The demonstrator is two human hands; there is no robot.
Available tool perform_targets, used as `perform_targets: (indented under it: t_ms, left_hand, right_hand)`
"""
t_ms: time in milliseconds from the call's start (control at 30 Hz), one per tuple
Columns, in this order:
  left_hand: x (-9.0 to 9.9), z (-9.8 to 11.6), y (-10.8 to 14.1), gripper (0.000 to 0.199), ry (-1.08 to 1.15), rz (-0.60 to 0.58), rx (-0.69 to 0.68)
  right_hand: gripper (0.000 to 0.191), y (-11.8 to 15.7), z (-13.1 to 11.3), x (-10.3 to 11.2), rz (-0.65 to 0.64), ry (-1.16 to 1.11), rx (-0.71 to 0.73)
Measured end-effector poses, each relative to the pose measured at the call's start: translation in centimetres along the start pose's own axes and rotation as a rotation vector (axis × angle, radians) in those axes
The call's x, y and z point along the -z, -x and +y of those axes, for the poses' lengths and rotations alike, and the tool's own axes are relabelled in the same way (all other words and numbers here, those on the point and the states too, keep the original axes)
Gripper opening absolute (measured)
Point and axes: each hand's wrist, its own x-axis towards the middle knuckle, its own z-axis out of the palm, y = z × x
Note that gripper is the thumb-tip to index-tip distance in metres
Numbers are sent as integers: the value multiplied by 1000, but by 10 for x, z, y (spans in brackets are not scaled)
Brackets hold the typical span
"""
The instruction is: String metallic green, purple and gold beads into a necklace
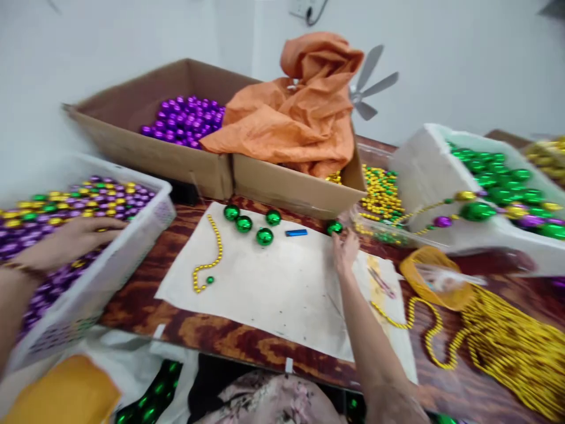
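My left hand (82, 240) is in the white basket (145, 235) at the left, fingers stretched over small purple, gold and green beads (95, 200). At the right edge of the white cloth (273, 282), my right hand (346, 244) has its fingers at a large green ball (334, 228) and partly round it. Several more green balls (265, 237) lie near the cloth's back edge, beside a blue lighter (296, 233). A short gold bead string (219, 241) curves on the cloth's left part, with a small green bead (210, 280) next to it.
Behind the cloth stands a cardboard box (176, 156) with purple beads and orange fabric (300, 118). At the right are a white foam box (424, 159) of green beads, an orange mesh basket (424, 265) and gold bead strands (516, 347). The table's front edge is near my body.
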Motion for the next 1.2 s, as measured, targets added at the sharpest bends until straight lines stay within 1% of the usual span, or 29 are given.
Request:
perform_targets:
  t_ms: [33, 67, 100, 133, 167, 200, 233, 267, 333, 400, 433, 500, 567, 633, 733, 833, 1000, 1133, 1200]
  left_hand:
    - [-4, 5, 7, 22, -134, 74, 130]
    - [-9, 12, 15, 24, -146, 143, 241]
    - [-14, 19, 22, 23, -38, 208, 278]
    - [-19, 25, 28, 20, 128, 245, 304]
    - [-22, 31, 33, 15, 186, 307, 279]
    - [-24, 35, 36, 11, 248, 347, 255]
    - [-25, 39, 39, 11, 307, 378, 235]
    - [-25, 42, 41, 13, 360, 403, 222]
    - [-24, 45, 47, 19, 573, 412, 233]
    - [-26, 45, 51, 22, 804, 407, 271]
    - [-27, 44, 51, 22, 883, 411, 292]
    - [-29, 41, 50, 21, 911, 435, 305]
    - [-30, 35, 47, 21, 798, 457, 270]
    - [-29, 29, 43, 22, 632, 472, 213]
    - [-23, 22, 40, 17, 456, 485, 192]
    - [-19, 19, 39, 9, 330, 466, 214]
    - [-14, 17, 37, 8, 115, 421, 227]
    - [-9, 11, 36, 14, -100, 406, 213]
    - [-7, 7, 35, 16, -243, 416, 179]
  right_hand:
    - [52, -3, -7, 3, -29, -19, -7]
    - [55, -5, -12, 5, -58, -41, -17]
    - [58, -7, -16, 6, -87, -66, -26]
    - [60, -7, -18, 5, -110, -88, -39]
    - [62, -7, -19, 2, -112, -100, -59]
    - [62, -6, -19, -3, -71, -103, -73]
    - [63, -3, -20, -8, -38, -113, -39]
    - [67, 2, -23, -14, -36, -131, 38]
    - [70, 15, -37, -27, -86, -194, 230]
    - [72, 29, -60, -41, -145, -232, 432]
    - [72, 35, -73, -48, -162, -229, 515]
    - [71, 44, -101, -63, -173, -192, 628]
    - [65, 49, -124, -77, -199, -134, 709]
    - [59, 51, -140, -87, -224, -75, 782]
    - [55, 52, -156, -96, -252, -10, 863]
    - [56, 50, -169, -102, -269, 35, 879]
    - [55, 48, -183, -107, -325, 66, 935]
    - [53, 49, -183, -110, -329, 45, 947]
    - [52, 49, -181, -111, -312, 28, 942]
